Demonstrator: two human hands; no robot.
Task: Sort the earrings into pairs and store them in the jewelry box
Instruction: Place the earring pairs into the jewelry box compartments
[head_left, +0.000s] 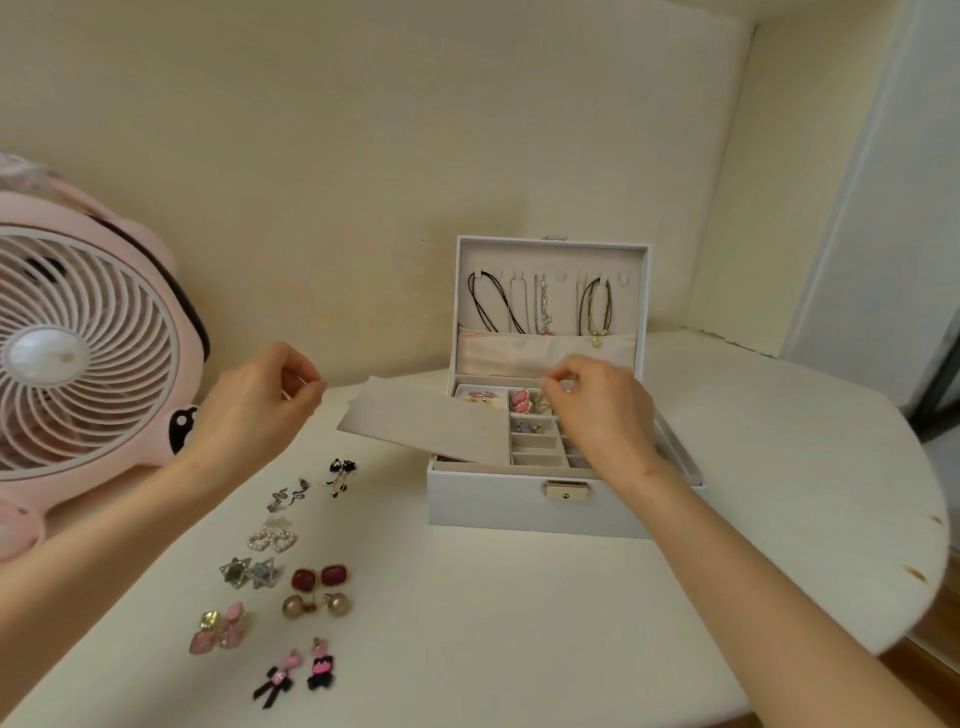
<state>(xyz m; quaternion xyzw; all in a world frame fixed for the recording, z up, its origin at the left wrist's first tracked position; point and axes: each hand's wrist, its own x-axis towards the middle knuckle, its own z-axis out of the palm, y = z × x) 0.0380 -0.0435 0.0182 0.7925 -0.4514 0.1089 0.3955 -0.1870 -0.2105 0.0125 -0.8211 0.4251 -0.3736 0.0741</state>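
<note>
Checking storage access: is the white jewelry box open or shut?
Open: the white jewelry box has its lid upright, necklaces hanging inside, compartments exposed.

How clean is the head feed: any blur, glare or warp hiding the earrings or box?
Head view: soft even light, no glare, faint shadows under the red earrings; wide-angle warp bends the fan and the table edge; pieces inside the jewelry box look soft; whether the right hand holds anything is unreadable.
</note>
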